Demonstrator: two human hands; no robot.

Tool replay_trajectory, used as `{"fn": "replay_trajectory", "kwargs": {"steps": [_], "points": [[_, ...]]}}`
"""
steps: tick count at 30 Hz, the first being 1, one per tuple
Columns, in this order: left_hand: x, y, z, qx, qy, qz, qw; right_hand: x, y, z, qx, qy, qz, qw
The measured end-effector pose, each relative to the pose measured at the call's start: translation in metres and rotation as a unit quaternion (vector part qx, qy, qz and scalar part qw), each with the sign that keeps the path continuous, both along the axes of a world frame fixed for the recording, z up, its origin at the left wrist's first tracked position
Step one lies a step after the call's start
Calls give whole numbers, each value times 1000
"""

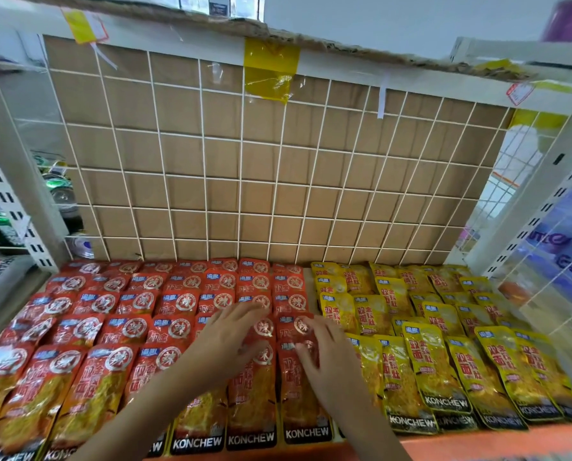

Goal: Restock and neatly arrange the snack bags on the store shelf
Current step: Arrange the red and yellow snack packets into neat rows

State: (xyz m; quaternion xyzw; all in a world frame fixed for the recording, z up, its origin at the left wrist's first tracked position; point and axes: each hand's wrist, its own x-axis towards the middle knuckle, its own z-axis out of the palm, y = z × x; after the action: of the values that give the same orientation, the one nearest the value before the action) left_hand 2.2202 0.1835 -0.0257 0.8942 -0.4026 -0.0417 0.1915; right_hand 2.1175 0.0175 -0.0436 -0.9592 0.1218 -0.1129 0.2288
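Note:
Red snack bags [112,331] lie in overlapping rows across the left and middle of the shelf, and yellow snack bags [444,354] fill the right part. My left hand [231,337] lies flat with its fingers spread on the red bags in the middle columns. My right hand [328,354] rests on the rightmost red column, its fingers on a red bag [296,331] that sits slightly askew beside the yellow ones. Neither hand lifts a bag off the shelf.
A white wire grid [278,181] backed by brown cardboard closes the shelf's rear. White slotted uprights [22,211] stand at both sides. Cans show behind the left upright, and purple packs [567,247] sit behind a wire panel on the right. An orange shelf lip [494,440] runs along the front.

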Motion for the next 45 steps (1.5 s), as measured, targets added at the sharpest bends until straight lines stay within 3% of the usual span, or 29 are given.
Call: {"fn": "replay_trajectory", "kwargs": {"steps": [2, 7, 13, 23, 34, 36, 40, 45], "points": [[-18, 15, -8, 27, -62, -11, 998, -3, 2, -4, -30, 39, 15, 999], [-37, 25, -34, 127, -87, -31, 988, -3, 9, -11, -70, 77, 22, 994], [-41, 21, -48, 107, -144, -20, 984, -2, 16, -23, -114, 105, -49, 987], [-42, 15, -51, 95, -171, -9, 981, 0, 21, -15, -150, 111, -65, 980], [-42, 16, -53, 75, -185, 3, 980, -1, 24, -5, -99, 158, -66, 980], [-43, 13, -50, 71, -178, 11, 981, 2, 20, -6, -87, 119, -41, 988], [-43, 4, -44, 64, -170, 26, 983, 6, 14, 1, 40, 76, -32, 996], [-33, -5, -41, 84, -146, 50, 984, 18, 12, 6, 87, 54, -15, 995]]}}
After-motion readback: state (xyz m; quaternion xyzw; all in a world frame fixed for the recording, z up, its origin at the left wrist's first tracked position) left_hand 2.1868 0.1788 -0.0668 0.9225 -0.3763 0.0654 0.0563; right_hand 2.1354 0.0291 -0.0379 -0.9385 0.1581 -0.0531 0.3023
